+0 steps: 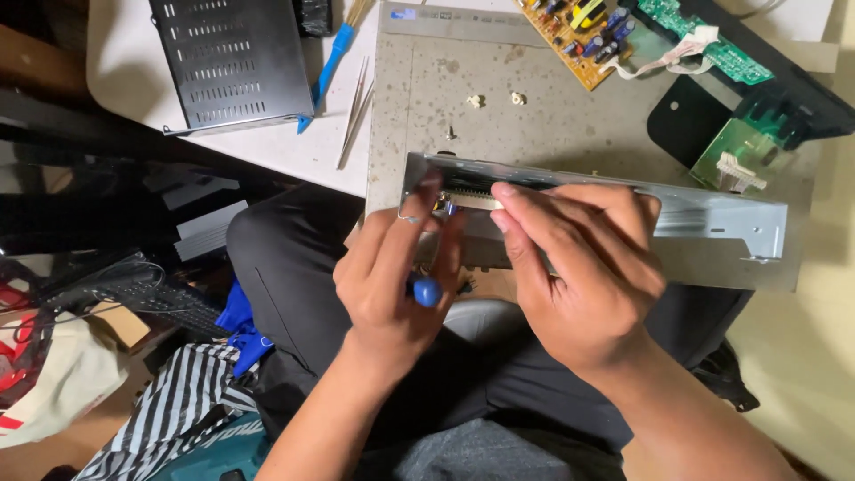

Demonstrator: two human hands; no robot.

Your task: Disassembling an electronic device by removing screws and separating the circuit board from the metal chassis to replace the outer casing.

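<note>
A long metal chassis panel (712,218) — dull grey sheet, folded along its edges, with a narrow slot at its left end — stands on edge at the near rim of the speckled grey mat (534,125). The left hand (392,285) is curled around a blue-handled screwdriver (427,290), its tip at the slot; the right hand (583,267) pinches the panel's top edge. Behind lie two loose white screws (495,99), three circuit boards — one orange (579,36), two green (704,36) — one black vented cover (232,58) and one pair of tweezers (354,111).

A white table (294,147) with a grey mat (534,125) stands over a cluttered floor (80,436).
</note>
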